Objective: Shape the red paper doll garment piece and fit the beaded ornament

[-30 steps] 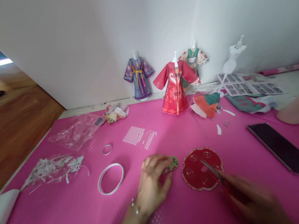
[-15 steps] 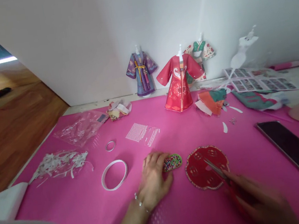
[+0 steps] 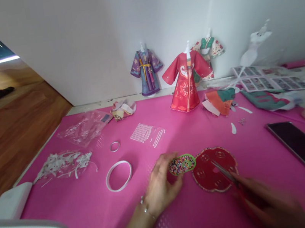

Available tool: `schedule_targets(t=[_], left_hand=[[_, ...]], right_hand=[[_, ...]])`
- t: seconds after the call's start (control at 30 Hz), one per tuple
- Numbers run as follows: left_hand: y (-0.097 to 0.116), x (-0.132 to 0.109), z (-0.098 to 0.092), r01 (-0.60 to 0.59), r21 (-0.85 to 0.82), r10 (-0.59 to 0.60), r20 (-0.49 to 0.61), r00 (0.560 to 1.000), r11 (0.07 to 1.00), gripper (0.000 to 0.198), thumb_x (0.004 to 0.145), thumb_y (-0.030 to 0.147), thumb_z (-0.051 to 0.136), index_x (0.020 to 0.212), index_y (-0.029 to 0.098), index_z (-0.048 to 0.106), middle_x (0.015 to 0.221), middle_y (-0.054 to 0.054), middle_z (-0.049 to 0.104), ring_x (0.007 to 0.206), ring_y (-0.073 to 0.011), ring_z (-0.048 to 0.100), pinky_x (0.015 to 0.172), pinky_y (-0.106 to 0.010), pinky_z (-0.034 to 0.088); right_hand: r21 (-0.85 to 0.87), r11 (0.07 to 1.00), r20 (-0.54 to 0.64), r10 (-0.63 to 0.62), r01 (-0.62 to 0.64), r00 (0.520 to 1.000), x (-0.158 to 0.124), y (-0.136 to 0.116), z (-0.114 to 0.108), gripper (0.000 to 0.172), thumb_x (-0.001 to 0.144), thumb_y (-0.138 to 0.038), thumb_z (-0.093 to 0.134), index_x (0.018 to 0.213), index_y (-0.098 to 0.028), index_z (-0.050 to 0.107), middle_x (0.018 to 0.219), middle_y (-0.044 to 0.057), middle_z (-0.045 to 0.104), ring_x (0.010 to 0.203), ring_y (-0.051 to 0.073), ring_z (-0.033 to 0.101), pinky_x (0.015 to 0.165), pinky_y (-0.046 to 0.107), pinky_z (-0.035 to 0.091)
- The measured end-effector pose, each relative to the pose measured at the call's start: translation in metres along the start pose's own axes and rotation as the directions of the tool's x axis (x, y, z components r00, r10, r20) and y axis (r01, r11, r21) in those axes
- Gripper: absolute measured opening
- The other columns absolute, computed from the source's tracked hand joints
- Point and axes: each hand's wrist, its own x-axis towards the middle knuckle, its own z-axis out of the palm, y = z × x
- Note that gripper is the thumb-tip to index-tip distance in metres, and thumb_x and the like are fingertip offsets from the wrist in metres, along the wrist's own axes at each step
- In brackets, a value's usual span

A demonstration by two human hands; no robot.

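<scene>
My left hand [image 3: 163, 181] grips a small green-rimmed oval tray [image 3: 184, 164] of tiny multicoloured beads, thumb at the near side and fingers at the far side. The tray's right end comes up to the edge of a red scalloped disc [image 3: 208, 176] with a beaded border and faint gold motifs. In my right hand [image 3: 266, 196] is a pair of scissors [image 3: 222, 170] with slim metal blades, pointing up and left over the disc. Motion blurs that hand and the reddish handles. Whether the tips touch the disc I cannot tell.
Behind stand small robes on stands: a purple one [image 3: 147, 72], a red one [image 3: 183, 82] and a floral one [image 3: 209, 51]. A phone [image 3: 302, 148] lies at right. Left are a white ring [image 3: 106, 178], a smaller ring [image 3: 110, 147], a pearl sheet [image 3: 141, 132] and bagged white scraps [image 3: 62, 163].
My left hand has shifted the bead tray right, up to the disc's edge, and more of the tray shows. My right hand keeps the scissors over the disc. The view has shifted slightly.
</scene>
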Motion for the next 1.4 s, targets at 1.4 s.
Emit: schedule_targets(t=[1.4], left_hand=[[0.009, -0.003, -0.002, -0.24, -0.155, 0.218, -0.148, 0.965, 0.958, 0.067, 0.076, 0.006, 0.069, 0.136, 0.024, 0.044, 0.111, -0.011, 0.065, 0.103, -0.0246, 0.062, 0.087, -0.04, 0.056]], right_hand=[[-0.015, 0.999, -0.026, 0.036, -0.036, 0.999, 0.007, -0.007, -0.005, 0.036, 0.089, -0.025, 0.057, 0.124, -0.027, 0.065, 0.097, 0.002, 0.077, 0.076, 0.018, 0.075, 0.068, 0.022, 0.06]])
